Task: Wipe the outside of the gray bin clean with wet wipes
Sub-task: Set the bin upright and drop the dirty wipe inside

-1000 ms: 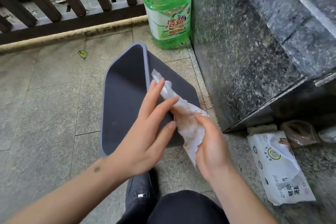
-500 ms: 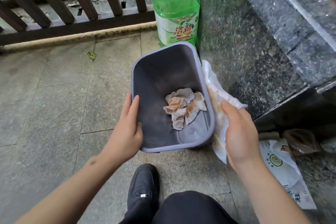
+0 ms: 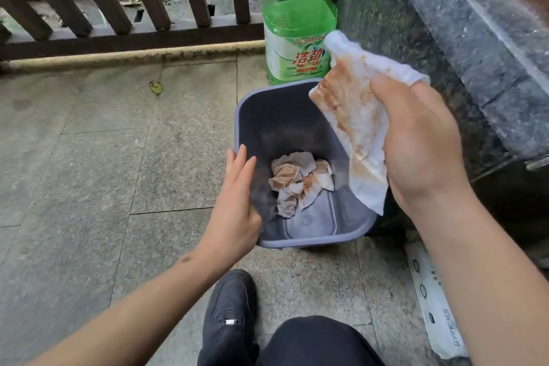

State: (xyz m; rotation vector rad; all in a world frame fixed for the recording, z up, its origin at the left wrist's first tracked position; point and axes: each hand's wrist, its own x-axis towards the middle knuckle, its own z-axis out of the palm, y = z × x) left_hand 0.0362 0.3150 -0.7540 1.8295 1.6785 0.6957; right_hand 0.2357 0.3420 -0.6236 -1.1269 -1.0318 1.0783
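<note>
Raised since half a second ago, right hand (image 3: 421, 151) is gripping the stained wet wipe (image 3: 353, 116) above the gray bin (image 3: 297, 128); left hand (image 3: 237, 202), grip released, is steadying its rim. Behind, a green jug (image 3: 297, 47) is reading "洁劲100"; the wipes pack's (image 3: 433, 315) print is probably too blurred. Stone-tiled floor (image 3: 89, 172), wooden railing (image 3: 118, 9).

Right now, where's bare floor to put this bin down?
Left of the gray bin, bare tiles reach the railing, broken only by a leaf. The right is crowded: green jug, stone wall, wipes pack.

The green detergent jug (image 3: 298, 38) ahead of me reads 洁劲 100 in red on its label — the wipes pack (image 3: 433, 315) by my right arm has print too blurred to read.
</note>
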